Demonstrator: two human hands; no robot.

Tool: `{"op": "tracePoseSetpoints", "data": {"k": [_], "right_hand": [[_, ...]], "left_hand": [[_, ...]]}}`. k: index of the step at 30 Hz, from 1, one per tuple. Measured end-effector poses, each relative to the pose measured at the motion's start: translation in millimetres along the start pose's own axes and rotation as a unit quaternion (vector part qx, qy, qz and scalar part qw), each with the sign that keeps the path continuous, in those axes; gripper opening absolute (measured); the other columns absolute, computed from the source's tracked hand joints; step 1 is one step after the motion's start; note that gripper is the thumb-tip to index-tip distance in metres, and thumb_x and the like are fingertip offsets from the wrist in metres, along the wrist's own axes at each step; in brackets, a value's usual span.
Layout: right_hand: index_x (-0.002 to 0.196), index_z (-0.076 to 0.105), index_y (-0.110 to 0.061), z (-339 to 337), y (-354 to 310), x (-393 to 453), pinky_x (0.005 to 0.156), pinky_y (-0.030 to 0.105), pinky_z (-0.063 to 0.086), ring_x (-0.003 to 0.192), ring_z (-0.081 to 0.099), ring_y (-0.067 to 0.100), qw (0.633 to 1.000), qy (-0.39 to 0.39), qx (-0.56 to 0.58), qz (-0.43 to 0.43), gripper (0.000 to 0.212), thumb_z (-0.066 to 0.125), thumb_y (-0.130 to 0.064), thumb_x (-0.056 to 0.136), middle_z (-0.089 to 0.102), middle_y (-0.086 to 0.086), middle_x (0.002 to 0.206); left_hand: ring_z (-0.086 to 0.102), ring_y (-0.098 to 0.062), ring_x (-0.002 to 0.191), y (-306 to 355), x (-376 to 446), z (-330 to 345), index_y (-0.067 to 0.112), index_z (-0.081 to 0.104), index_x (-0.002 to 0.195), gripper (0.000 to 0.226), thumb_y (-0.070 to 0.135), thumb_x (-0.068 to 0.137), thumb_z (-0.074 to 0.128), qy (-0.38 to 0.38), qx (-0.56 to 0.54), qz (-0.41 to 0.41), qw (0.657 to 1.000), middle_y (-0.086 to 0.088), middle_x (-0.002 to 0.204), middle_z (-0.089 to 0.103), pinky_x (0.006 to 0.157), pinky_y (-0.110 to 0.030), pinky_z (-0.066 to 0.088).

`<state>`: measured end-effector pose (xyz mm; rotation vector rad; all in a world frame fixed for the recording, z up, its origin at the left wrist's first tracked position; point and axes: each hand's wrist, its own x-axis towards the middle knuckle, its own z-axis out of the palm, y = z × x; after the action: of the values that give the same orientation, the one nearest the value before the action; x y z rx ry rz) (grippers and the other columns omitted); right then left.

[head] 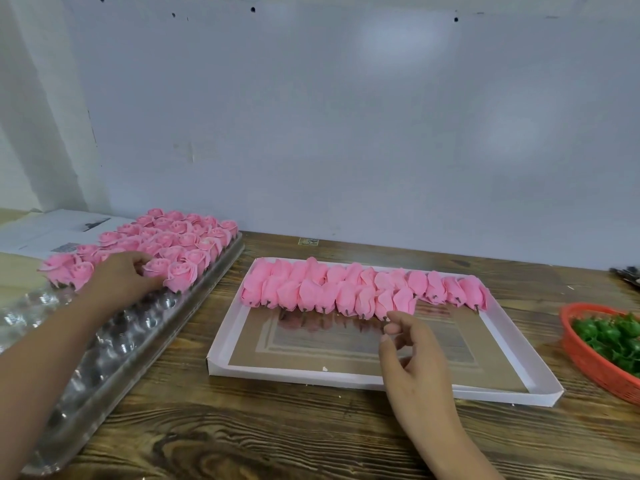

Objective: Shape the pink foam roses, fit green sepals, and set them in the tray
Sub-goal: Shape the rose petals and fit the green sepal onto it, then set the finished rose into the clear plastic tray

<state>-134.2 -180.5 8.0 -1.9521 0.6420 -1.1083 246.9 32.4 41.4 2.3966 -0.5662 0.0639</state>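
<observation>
Head view, near to far: right hand (415, 355) reaches over the front half of the white box (346, 377), fingers loosely curled and holding nothing, fingertips just short of the stub of a bud (401, 301) in the front row. Unshaped buds lie in two overlapping rows along the box's far edge. Risk: a pinch on one stem may drag its neighbours out of line, since petals overlap. Left hand (128, 277) rests on a rose (157, 268) at the front of the filled rows in the clear tray (114, 344) along the bench's left edge; whether it pinches or merely presses cannot be told. Risk: foam petals may crush or the rose may sit tilted. Sepals (613, 332) sit in the red basket (585, 358) at the right edge, well apart from both hands.
</observation>
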Motion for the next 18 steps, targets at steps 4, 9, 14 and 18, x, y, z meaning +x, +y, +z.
{"op": "tracePoseSetpoints", "data": {"k": [4, 9, 14, 18], "right_hand": [[0.104, 0.056, -0.037, 0.8, 0.8, 0.8, 0.061, 0.009, 0.041, 0.086, 0.057, 0.01, 1.0, 0.001, 0.01, 0.009, 0.029, 0.058, -0.011, 0.091, 0.062, -0.005, 0.096], [0.105, 0.057, -0.034, 0.4, 0.0, 0.8, 0.062, 0.009, 0.041, 0.085, 0.057, 0.009, 1.0, -0.001, 0.008, 0.011, 0.029, 0.057, -0.008, 0.091, 0.061, -0.005, 0.095], [0.106, 0.057, -0.033, 0.7, 0.7, 1.0, 0.061, 0.011, 0.042, 0.085, 0.057, 0.011, 1.0, 0.002, -0.002, 0.01, 0.03, 0.057, -0.006, 0.092, 0.061, -0.005, 0.096], [0.107, 0.057, -0.032, 0.2, 1.5, 1.1, 0.062, 0.012, 0.042, 0.086, 0.057, 0.01, 1.0, -0.001, -0.006, 0.013, 0.032, 0.057, -0.004, 0.091, 0.061, -0.005, 0.097]], "left_hand": [[0.051, -0.01, 0.063, -2.1, 2.5, 4.1, 0.004, 0.06, 0.132, 0.056, 0.025, 0.085, 0.08, 0.002, 0.019, 0.01, 1.0, -0.007, 0.098, 0.061, 0.054, -0.021, 0.034], [0.057, -0.013, 0.074, -7.5, 3.5, 1.5, 0.017, 0.057, 0.134, 0.056, 0.021, 0.083, 0.08, 0.004, -0.009, 0.024, 1.0, -0.006, 0.104, 0.057, 0.055, -0.025, 0.041], [0.06, -0.025, 0.088, -9.2, 4.8, 2.2, 0.013, 0.057, 0.134, 0.057, 0.022, 0.082, 0.081, 0.009, -0.012, 0.021, 1.0, -0.011, 0.111, 0.061, 0.067, -0.032, 0.048], [0.062, -0.029, 0.091, -6.3, 6.2, 1.2, 0.011, 0.057, 0.134, 0.06, 0.016, 0.08, 0.082, -0.005, 0.008, 0.005, 1.0, -0.012, 0.11, 0.063, 0.081, -0.041, 0.054]]}}
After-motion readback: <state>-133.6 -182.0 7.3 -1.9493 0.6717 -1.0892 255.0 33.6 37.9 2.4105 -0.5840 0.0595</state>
